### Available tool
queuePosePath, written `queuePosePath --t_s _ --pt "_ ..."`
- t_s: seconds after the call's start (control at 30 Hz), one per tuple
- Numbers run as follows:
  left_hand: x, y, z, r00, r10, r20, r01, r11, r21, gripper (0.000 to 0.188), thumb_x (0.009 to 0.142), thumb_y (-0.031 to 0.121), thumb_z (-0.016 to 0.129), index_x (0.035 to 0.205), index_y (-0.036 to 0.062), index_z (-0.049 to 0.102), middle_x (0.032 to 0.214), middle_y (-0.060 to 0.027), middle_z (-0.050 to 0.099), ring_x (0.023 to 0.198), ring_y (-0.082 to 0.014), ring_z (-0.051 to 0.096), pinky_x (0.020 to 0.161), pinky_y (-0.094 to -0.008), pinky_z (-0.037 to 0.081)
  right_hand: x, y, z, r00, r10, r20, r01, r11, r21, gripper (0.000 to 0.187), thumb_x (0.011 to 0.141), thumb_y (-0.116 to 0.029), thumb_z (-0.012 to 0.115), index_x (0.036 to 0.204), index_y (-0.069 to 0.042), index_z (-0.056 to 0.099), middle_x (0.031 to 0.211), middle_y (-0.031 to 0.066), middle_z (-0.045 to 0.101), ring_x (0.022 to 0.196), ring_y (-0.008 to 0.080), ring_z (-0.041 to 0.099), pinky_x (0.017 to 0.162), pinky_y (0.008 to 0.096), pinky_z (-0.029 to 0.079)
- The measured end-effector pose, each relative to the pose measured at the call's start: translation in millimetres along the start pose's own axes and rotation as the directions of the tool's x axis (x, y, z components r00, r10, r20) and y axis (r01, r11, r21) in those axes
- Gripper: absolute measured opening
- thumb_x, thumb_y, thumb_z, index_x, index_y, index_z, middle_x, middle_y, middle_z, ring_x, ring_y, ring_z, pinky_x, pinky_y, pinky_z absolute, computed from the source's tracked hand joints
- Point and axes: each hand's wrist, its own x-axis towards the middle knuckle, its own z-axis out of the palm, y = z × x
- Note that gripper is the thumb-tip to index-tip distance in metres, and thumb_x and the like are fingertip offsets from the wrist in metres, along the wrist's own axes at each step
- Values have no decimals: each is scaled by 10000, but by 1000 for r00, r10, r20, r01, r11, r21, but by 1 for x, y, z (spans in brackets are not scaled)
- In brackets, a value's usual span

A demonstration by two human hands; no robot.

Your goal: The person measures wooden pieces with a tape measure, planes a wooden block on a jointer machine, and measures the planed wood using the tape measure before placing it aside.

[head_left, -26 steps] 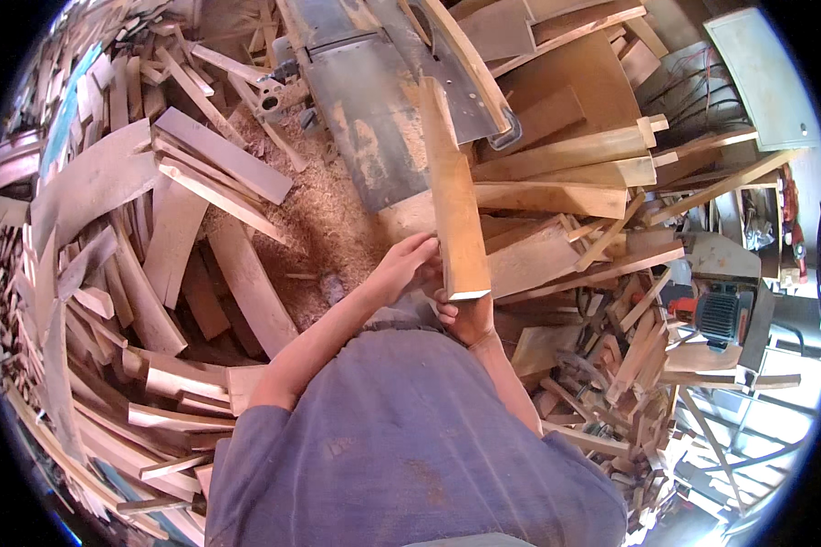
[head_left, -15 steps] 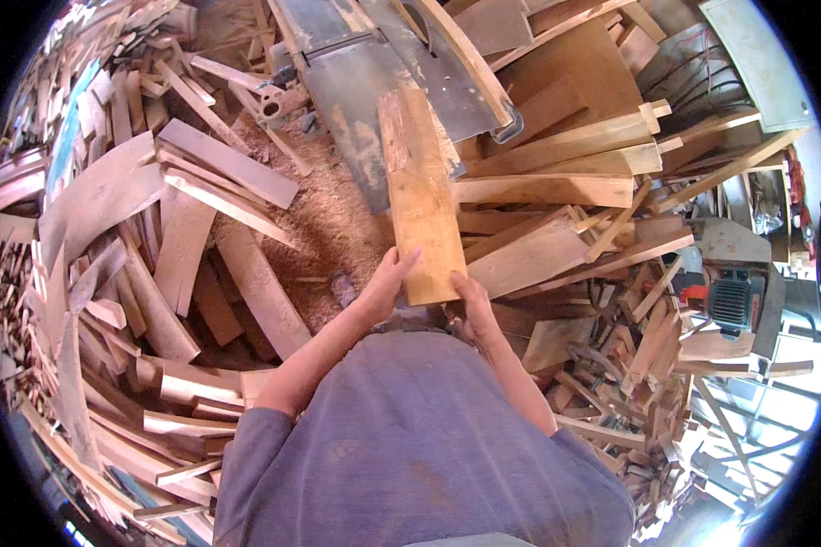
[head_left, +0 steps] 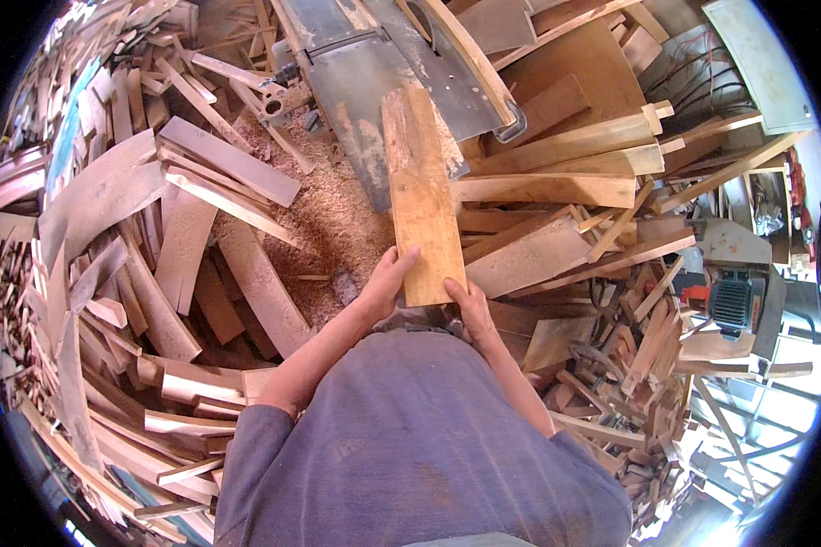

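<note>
Between my two hands is a wooden board (head_left: 424, 196), its near end close to my body and its far end over the grey metal machine table (head_left: 344, 87). My left hand (head_left: 390, 276) grips the board's left edge, with the thumb on the top face. At the near right corner, my right hand (head_left: 470, 308) pinches the board, thumb on top and the other fingers hidden beneath. Whether the far end rests on the table or hovers just above it I cannot tell. A wooden fence (head_left: 470, 59) runs along the table's right side.
Sawdust and shavings (head_left: 337, 237) cover the ground left of the board. Piled planks (head_left: 255, 283) crowd the left, and stacked boards (head_left: 547, 190) lie close on the right. An electric motor (head_left: 732, 301) and a pale cabinet (head_left: 764, 68) stand farther right.
My right hand has shifted slightly left on the board's near end, its thumb now farther onto the top face. The board has barely moved, and my left hand keeps its hold.
</note>
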Motion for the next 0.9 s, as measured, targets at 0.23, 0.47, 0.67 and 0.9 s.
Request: queuePosePath --t_s 0.23,0.47,0.67,0.9 --pt "-2 6 1 997 -56 46 62 984 -165 573 1034 450 546 1401 17 462 1305 -120 609 1169 -245 622 1001 -406 513 -24 -37 8 996 -93 3 86 915 -394 678 902 -369 711 1415 31 518 1188 123 679 1029 188 640 865 345 522" --pt "-18 34 -12 980 13 199 116 776 -620 642 1037 518 463 1438 15 467 1303 -199 631 1101 -342 676 972 -511 558 -53 -26 -57 1000 9 -12 -13 858 -513 358 938 -144 646 1263 5 668 901 76 721 750 130 654 658 287 524" --pt "-34 54 -40 928 78 364 146 823 -548 755 983 662 460 1378 24 542 1173 -191 663 1065 -344 671 873 -467 586 -65 69 -95 999 34 31 -3 717 -697 273 938 -118 616 1169 -20 721 1005 97 735 921 179 681 832 297 523" --pt "-36 48 -76 958 230 171 -131 881 -454 975 882 805 480 1509 66 374 1384 -183 554 1175 -326 625 927 -484 577 -67 81 -82 990 139 4 -134 963 -235 347 951 -121 582 1272 -7 649 1128 79 727 1072 171 648 926 301 483"
